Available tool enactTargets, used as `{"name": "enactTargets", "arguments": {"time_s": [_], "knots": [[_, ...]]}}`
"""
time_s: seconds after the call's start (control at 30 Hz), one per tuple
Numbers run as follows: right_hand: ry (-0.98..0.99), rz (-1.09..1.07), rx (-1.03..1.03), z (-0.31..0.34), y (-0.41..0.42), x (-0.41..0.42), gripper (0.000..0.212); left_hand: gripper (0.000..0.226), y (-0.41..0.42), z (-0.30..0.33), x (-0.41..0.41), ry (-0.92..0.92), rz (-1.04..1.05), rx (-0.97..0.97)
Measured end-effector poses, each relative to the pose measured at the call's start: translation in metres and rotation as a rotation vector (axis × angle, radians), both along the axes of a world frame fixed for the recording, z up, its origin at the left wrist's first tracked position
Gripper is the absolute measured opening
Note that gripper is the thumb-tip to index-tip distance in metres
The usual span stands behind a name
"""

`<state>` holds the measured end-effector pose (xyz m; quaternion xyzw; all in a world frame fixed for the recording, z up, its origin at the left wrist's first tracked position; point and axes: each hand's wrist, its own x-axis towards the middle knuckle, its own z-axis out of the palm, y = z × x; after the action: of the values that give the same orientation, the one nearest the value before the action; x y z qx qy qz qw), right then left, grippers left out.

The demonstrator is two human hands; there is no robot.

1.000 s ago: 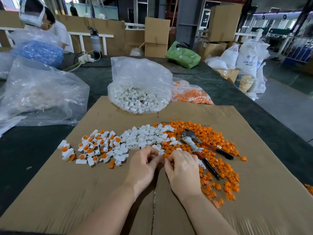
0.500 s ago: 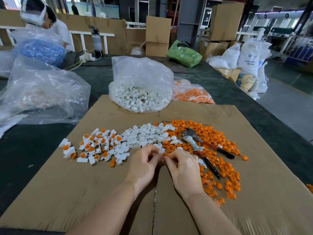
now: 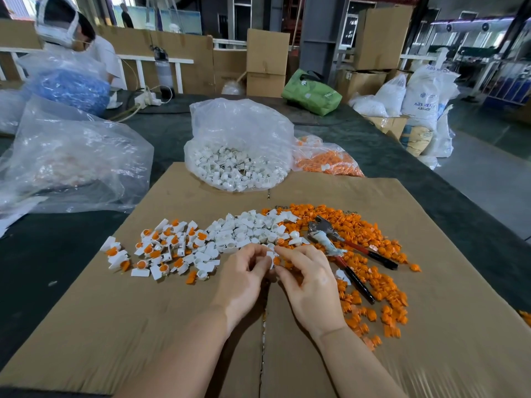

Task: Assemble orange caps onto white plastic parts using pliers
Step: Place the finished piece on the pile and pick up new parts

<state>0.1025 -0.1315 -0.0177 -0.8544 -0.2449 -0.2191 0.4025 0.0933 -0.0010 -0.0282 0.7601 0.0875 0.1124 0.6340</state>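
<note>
My left hand (image 3: 244,277) and my right hand (image 3: 310,280) meet over the cardboard sheet (image 3: 143,326). Between the fingertips sits a small white plastic part (image 3: 270,258) with an orange cap (image 3: 277,261) against it; the left fingers pinch the white part and the right fingers pinch the cap. Loose white parts (image 3: 250,228) lie just beyond the hands. Orange caps (image 3: 370,234) spread to the right. White parts with orange caps in them (image 3: 161,245) lie to the left. The pliers (image 3: 342,248), with red and black handles, rest on the caps beside my right hand.
A clear bag of white parts (image 3: 235,165) and a bag of orange caps (image 3: 327,162) stand behind the cardboard. Large clear bags (image 3: 71,159) lie at the left. Another person (image 3: 71,33) sits at the far left. Boxes and sacks (image 3: 425,96) stand beyond the dark table.
Both hands stay together over the same spot; the fingers have shifted slightly around the small white part and orange cap. The pliers and piles have not moved.
</note>
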Motion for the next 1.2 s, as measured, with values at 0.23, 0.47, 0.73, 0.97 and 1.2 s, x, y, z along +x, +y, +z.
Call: {"name": "enactTargets", "arguments": {"time_s": [0.23,0.47,0.73,0.97,1.2], "knots": [[0.030,0.004,0.002,0.0024,-0.0012,-0.0001,0.023,0.013,-0.0002,-0.0008,-0.0005,-0.001,-0.009,0.013],[0.050,-0.003,0.019,0.0023,-0.0017,-0.0005,0.023,0.006,-0.0005,0.0038,-0.0025,-0.030,-0.007,0.028],[0.081,-0.040,0.039,0.0027,-0.0016,-0.0001,0.024,0.009,0.0002,0.0070,-0.0037,-0.060,-0.013,0.063],[0.048,-0.034,0.015,0.0011,-0.0019,0.0001,0.023,0.009,0.0005,0.0073,-0.0042,-0.059,-0.014,0.065],[0.031,-0.021,0.006,0.0000,-0.0016,0.0011,0.022,0.008,0.0001,0.0074,-0.0036,-0.050,-0.010,0.081]]}}
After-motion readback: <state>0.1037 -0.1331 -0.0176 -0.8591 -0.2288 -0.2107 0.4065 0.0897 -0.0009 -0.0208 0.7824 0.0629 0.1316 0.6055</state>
